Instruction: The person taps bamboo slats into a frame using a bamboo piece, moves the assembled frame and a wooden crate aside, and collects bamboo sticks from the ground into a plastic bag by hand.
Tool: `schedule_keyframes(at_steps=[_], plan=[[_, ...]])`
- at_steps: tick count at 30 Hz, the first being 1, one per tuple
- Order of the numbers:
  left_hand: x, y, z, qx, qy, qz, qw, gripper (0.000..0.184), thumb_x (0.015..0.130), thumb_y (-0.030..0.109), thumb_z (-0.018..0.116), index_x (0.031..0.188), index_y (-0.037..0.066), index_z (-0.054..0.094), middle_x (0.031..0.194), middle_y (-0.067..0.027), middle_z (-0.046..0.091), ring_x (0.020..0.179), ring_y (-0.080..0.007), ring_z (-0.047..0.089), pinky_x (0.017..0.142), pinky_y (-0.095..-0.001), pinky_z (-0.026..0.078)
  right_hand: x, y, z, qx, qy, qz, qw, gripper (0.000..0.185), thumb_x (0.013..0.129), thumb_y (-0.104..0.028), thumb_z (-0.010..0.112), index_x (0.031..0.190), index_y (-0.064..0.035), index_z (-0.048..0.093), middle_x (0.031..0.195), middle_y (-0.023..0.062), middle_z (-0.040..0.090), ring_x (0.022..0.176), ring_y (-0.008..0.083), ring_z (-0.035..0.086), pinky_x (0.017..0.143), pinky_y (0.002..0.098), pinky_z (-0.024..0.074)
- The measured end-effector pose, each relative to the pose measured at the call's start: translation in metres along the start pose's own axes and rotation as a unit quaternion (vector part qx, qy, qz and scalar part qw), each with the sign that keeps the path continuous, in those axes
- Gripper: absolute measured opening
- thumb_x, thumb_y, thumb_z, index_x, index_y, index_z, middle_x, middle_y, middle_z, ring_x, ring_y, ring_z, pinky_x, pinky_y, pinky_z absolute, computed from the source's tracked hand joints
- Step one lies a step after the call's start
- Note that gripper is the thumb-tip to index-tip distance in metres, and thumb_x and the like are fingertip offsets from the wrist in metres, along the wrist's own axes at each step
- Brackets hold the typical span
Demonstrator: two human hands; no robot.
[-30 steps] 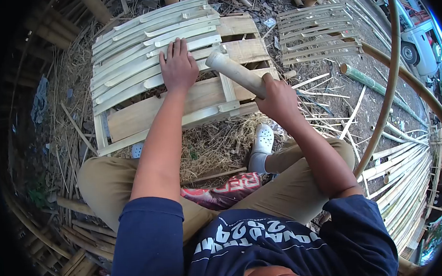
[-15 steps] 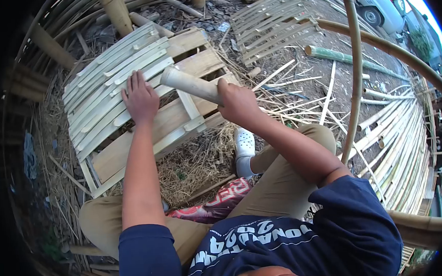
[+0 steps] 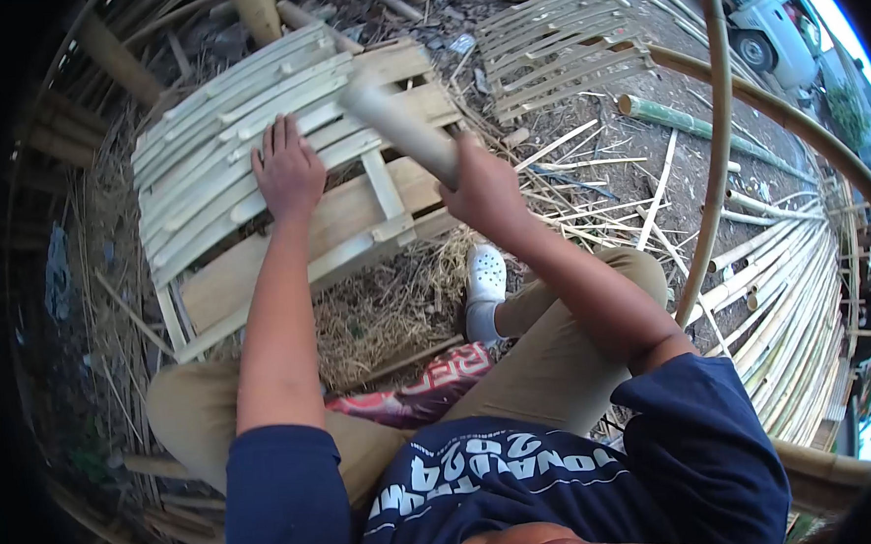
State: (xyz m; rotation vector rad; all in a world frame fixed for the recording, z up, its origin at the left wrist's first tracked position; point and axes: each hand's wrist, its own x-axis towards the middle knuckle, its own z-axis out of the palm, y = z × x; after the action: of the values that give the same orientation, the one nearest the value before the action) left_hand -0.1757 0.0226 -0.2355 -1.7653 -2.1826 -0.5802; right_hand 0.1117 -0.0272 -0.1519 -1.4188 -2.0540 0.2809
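My left hand (image 3: pixel 289 171) lies flat with fingers stretched out on the pale bamboo slats (image 3: pixel 217 150) of a low slatted panel. Those slats run across the panel's left part; wider wooden boards (image 3: pixel 339 213) and a short crosspiece (image 3: pixel 384 184) show on its nearer side. In my right hand (image 3: pixel 485 186) is a thick, pale length of bamboo (image 3: pixel 400 126), gripped near one end. Its far end is tilted up to the left over the panel and slightly blurred; whether it touches anything I cannot tell.
A second slatted panel (image 3: pixel 562 54) lies on the ground beyond. To the right are a green bamboo pole (image 3: pixel 714 131), loose strips and a big pile of split bamboo (image 3: pixel 787 298). An upright pole (image 3: pixel 717 159) stands near my right arm. A vehicle (image 3: pixel 773 33) is parked far right.
The view has shifted a little, so the panels sit slightly right and higher. My right hand and the bamboo length have moved slightly right; my left hand stays on the slats.
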Motion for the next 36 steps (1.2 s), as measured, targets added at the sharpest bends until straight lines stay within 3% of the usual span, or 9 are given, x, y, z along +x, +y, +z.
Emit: schedule_keyframes(at_steps=[2, 7, 10, 11, 14, 17, 21, 24, 36], plan=[[0.005, 0.001, -0.003, 0.002, 0.002, 0.007, 1.000, 0.053, 0.100, 0.025, 0.040, 0.151, 0.012, 0.047, 0.158, -0.0055, 0.044, 0.147, -0.0251, 0.038, 0.122, -0.0526, 0.023, 0.005, 0.030, 0.012, -0.131, -0.163, 0.014, 0.978, 0.031, 0.077, -0.011, 0.072, 0.100, -0.0027, 0.053, 0.082, 0.0192, 0.070, 0.073, 0.0392, 0.070, 0.066, 0.0494, 0.0563], [0.005, 0.001, -0.005, -0.003, 0.021, 0.017, 1.000, 0.051, 0.099, 0.023, 0.042, 0.148, 0.011, 0.049, 0.156, -0.0077, 0.047, 0.145, -0.0267, 0.040, 0.121, -0.0528, 0.026, 0.015, 0.007, -0.016, -0.125, -0.144, 0.005, 0.982, 0.029, 0.074, -0.011, 0.072, 0.095, -0.0022, 0.054, 0.081, 0.0182, 0.069, 0.073, 0.0377, 0.071, 0.065, 0.0482, 0.0563], [0.005, 0.002, -0.004, -0.007, 0.023, 0.009, 1.000, 0.051, 0.100, 0.023, 0.042, 0.149, 0.011, 0.048, 0.156, -0.0076, 0.047, 0.145, -0.0268, 0.040, 0.121, -0.0527, 0.026, 0.014, 0.013, -0.015, -0.164, -0.179, 0.012, 0.970, 0.038, 0.074, -0.020, 0.078, 0.101, -0.0043, 0.055, 0.084, 0.0196, 0.069, 0.080, 0.0407, 0.070, 0.071, 0.0507, 0.0554], [0.006, 0.002, -0.003, -0.002, 0.019, 0.007, 1.000, 0.053, 0.099, 0.025, 0.040, 0.150, 0.011, 0.048, 0.157, -0.0071, 0.046, 0.146, -0.0250, 0.040, 0.122, -0.0512, 0.023, 0.012, 0.012, -0.016, -0.151, -0.163, 0.000, 0.975, 0.033, 0.073, -0.013, 0.075, 0.096, -0.0020, 0.055, 0.081, 0.0180, 0.069, 0.076, 0.0378, 0.071, 0.068, 0.0485, 0.0559], [0.006, 0.001, -0.005, -0.003, 0.019, 0.010, 1.000, 0.052, 0.099, 0.025, 0.040, 0.149, 0.011, 0.049, 0.157, -0.0072, 0.046, 0.146, -0.0246, 0.040, 0.122, -0.0511, 0.023, 0.015, 0.007, -0.017, -0.134, -0.165, 0.008, 0.977, 0.035, 0.072, -0.014, 0.076, 0.098, -0.0009, 0.056, 0.083, 0.0191, 0.069, 0.077, 0.0391, 0.071, 0.069, 0.0490, 0.0559], [0.006, 0.002, -0.003, -0.002, 0.017, 0.006, 1.000, 0.052, 0.099, 0.025, 0.041, 0.149, 0.011, 0.049, 0.156, -0.0073, 0.047, 0.146, -0.0247, 0.040, 0.122, -0.0512, 0.024, 0.015, 0.018, -0.014, -0.136, -0.204, 0.019, 0.969, 0.046, 0.074, -0.022, 0.079, 0.110, -0.0019, 0.058, 0.086, 0.0210, 0.070, 0.080, 0.0411, 0.070, 0.072, 0.0493, 0.0561], [0.001, -0.001, -0.001, -0.011, 0.022, 0.005, 1.000, 0.051, 0.099, 0.024, 0.041, 0.148, 0.011, 0.050, 0.156, -0.0074, 0.047, 0.146, -0.0260, 0.040, 0.121, -0.0517, 0.025, 0.003, -0.010, -0.013, 0.040, 0.057, 0.034, 0.997, 0.044, 0.074, -0.017, 0.079, 0.108, -0.0016, 0.057, 0.085, 0.0219, 0.070, 0.077, 0.0415, 0.070, 0.069, 0.0491, 0.0567], [0.007, 0.001, -0.005, -0.013, 0.025, 0.012, 1.000, 0.052, 0.099, 0.025, 0.041, 0.148, 0.011, 0.050, 0.156, -0.0073, 0.047, 0.146, -0.0252, 0.040, 0.122, -0.0513, 0.024, 0.006, 0.017, 0.001, -0.167, -0.185, -0.001, 0.968, 0.039, 0.073, -0.016, 0.077, 0.102, -0.0024, 0.055, 0.082, 0.0218, 0.069, 0.077, 0.0415, 0.070, 0.068, 0.0496, 0.0564], [0.007, 0.000, 0.000, -0.005, 0.022, 0.003, 1.000, 0.053, 0.098, 0.026, 0.042, 0.148, 0.011, 0.051, 0.156, -0.0072, 0.047, 0.145, -0.0254, 0.041, 0.122, -0.0513, 0.024, 0.016, 0.006, -0.008, -0.157, -0.193, -0.012, 0.968, 0.037, 0.072, -0.017, 0.077, 0.101, -0.0038, 0.058, 0.081, 0.0190, 0.070, 0.076, 0.0395, 0.070, 0.067, 0.0490, 0.0552]])
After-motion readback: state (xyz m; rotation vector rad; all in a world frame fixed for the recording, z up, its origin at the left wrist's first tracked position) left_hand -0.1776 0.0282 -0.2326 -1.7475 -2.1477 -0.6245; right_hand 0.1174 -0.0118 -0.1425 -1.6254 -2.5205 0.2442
